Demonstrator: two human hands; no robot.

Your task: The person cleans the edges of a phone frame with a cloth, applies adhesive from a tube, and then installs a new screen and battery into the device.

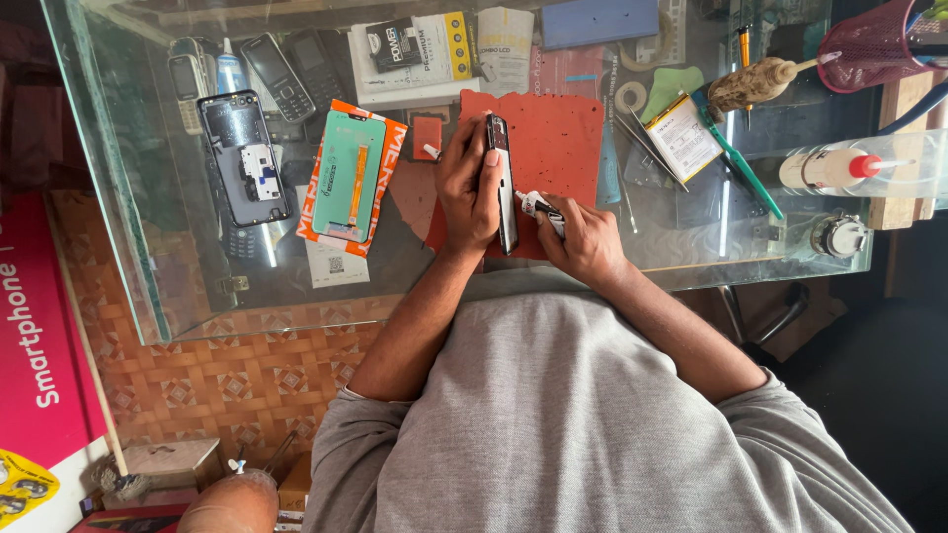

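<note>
We see a bench [148,247] of clear glossy glass, with a matt red rubbery mat [558,138] pocked with dark specks. The phone [504,188] on edge shows glossy black glass and a silvery metallic rim. Beside it lie shiny metal tweezers [647,148], a glossy cardboard package [351,178] and a clear plastic bottle [839,170].

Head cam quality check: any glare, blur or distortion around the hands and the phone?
Head view: even daylight, soft shadows. Bright streaks of glare on the glass counter right of the red mat. The left hand, the phone held on edge and the right hand with a small tube are sharp. Counter edges splay outward: wide-angle distortion.
</note>
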